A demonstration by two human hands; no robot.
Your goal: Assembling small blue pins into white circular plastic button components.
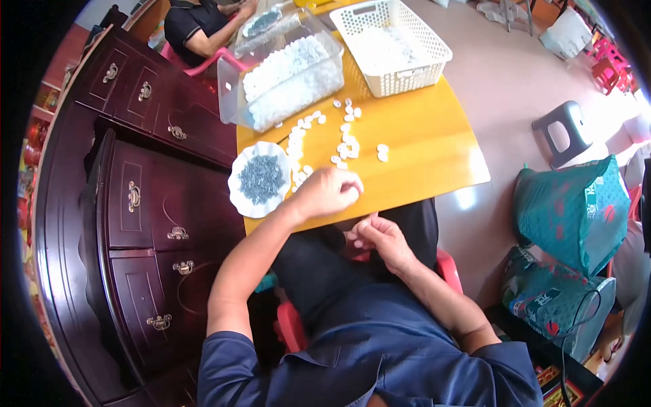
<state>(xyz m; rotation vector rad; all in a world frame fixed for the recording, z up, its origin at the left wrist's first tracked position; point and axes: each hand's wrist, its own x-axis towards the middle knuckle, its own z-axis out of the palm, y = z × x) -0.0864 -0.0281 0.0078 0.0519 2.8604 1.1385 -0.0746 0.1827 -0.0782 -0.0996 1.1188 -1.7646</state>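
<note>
My left hand (329,193) rests on the near edge of the yellow table (434,142), its fingers curled inward. Whatever it may hold is hidden. Just off that edge, above my lap, my right hand (383,239) has thumb and fingers pressed together; nothing between them can be made out. Beside my left wrist stands a white scalloped bowl (234,184) of small, thin, dark grey pieces. Small white round pieces (349,146) lie loose beyond my left hand in two rough lines, with a few apart (382,153) to the right.
At the far side are a clear plastic bin (332,74) heaped with white pieces and a cream perforated basket (407,80). A co-worker's arm (217,37) reaches in behind them. A dark wooden cabinet (156,183) flanks the left; teal bags (569,210) and a grey stool (564,132) are right.
</note>
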